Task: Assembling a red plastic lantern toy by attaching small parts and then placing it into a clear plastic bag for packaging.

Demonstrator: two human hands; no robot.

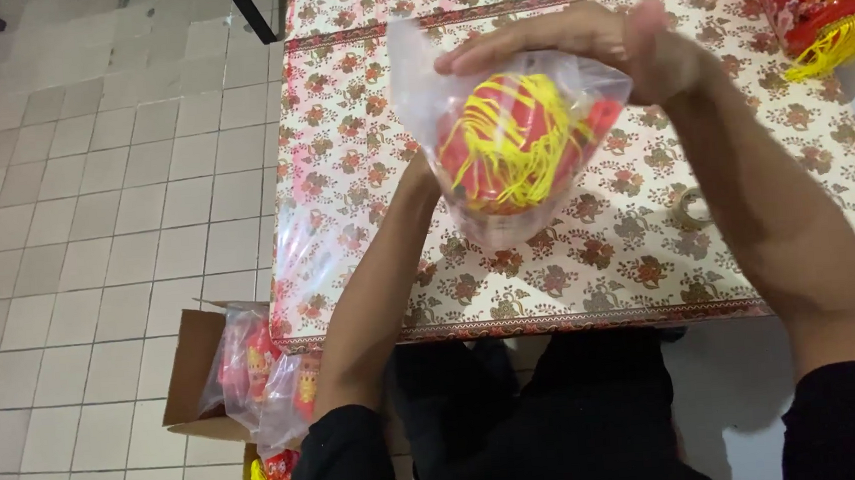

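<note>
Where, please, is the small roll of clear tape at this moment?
The small roll of clear tape lies on the floral tablecloth, right of the clear plastic bag, beside the right forearm.

Clear plastic bag holding a red and yellow tasselled item is hanging above the surface. Open cardboard box is sitting on the floor, lower left, with similar clear red-filled bags spilling out.

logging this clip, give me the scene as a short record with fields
setting: floral tablecloth on a table, tiled floor
right hand: flat on top of the bag
left hand: mostly hidden behind the bag's lower left side
bag: clear plastic, holds a red ornament with yellow tassels
table: tape roll, red and yellow decoration at far right
floor: cardboard box with more bagged red items
</note>
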